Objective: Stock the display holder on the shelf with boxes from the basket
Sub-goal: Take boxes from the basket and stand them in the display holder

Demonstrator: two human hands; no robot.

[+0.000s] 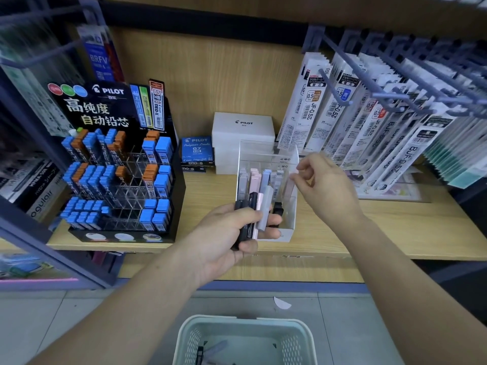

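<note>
1. several slim boxes [259,214], black, pink and pale grey, sit fanned in the left hand [226,233], whose fingers and thumb are curled tight round them, right at the front of the display holder [266,154].
2. the clear display holder stands on the wooden shelf [395,233]. toward its back, upright boxes [255,180] in grey, pink and pale blue fill its compartments.
3. the right hand [324,185] hovers over the holder's right side, fingers loosely curled, thumb and forefinger close together. whether they pinch anything i cannot tell.
4. below the holder, on the floor, sits a pale green basket [189,338] with a few loose boxes [210,351], dark and grey, lying on its bottom.
5. left of the holder stands a black pilot lead rack [118,164] stocked with blue and orange cases.
6. behind the holder are white pilot cartons [242,127], and behind and left of it a blue pilot pack [196,148].
7. right of the holder, refill packs [369,122] hang from hooks.
</note>
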